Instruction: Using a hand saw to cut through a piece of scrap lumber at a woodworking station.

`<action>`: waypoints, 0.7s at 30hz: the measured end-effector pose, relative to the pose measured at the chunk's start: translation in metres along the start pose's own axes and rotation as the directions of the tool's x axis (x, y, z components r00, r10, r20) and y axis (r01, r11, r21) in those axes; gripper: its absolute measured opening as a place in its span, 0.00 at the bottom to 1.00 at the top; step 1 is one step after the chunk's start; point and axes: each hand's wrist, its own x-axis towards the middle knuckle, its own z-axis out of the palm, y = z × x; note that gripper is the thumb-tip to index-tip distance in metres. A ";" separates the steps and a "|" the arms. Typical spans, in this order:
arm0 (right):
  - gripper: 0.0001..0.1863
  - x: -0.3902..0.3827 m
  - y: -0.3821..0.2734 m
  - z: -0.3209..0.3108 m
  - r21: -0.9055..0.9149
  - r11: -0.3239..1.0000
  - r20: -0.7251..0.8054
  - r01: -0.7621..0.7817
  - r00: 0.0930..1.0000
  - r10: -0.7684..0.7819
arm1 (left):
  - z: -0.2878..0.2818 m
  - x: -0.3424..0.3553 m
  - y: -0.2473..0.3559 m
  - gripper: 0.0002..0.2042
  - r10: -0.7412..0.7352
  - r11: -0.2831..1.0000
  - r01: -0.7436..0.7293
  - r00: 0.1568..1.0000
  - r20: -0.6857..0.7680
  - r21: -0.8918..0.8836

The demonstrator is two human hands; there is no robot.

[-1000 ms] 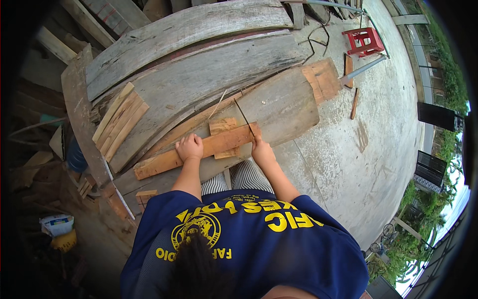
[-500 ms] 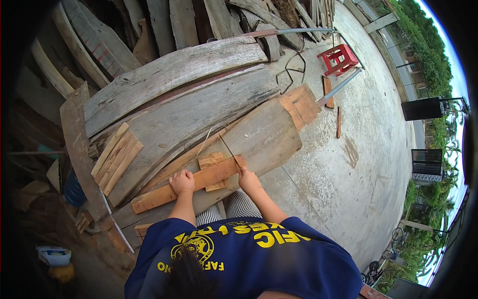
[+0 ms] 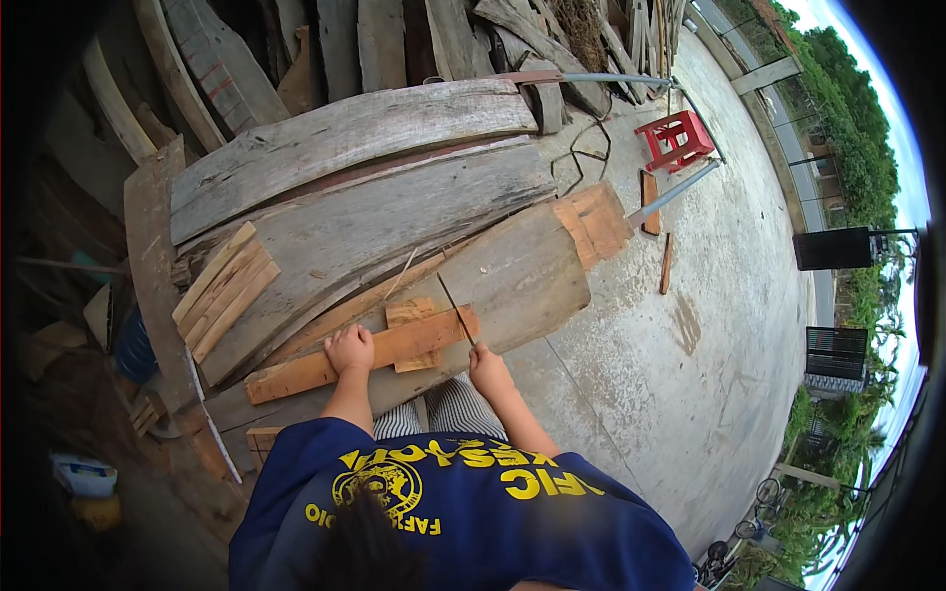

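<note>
My right hand is closed round the near end of what looks like a handsaw, whose thin dark blade shows almost edge-on. The blade crosses the right end of a reddish-brown board. Closed over that board farther left, my left hand presses on it with curled fingers. Beneath the board lies a short light-brown wood block, crosswise to it. Both rest on a wide grey plank. The saw's handle is hidden inside my fist.
A bundle of short wooden strips lies left on the weathered planks. More boards lean at the back. A red plastic stool and loose wood pieces are on the concrete floor. A metal bar juts out right.
My right hand has drawn the saw toward my body, away from the board's edge. My left hand keeps its place on the board. The whole view has shifted slightly.
</note>
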 end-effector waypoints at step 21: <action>0.10 -0.012 0.014 -0.005 0.036 0.999 0.026 0.014 1.000 -0.015 | -0.001 -0.002 0.003 0.14 -0.026 0.999 0.024 0.998 0.060 0.037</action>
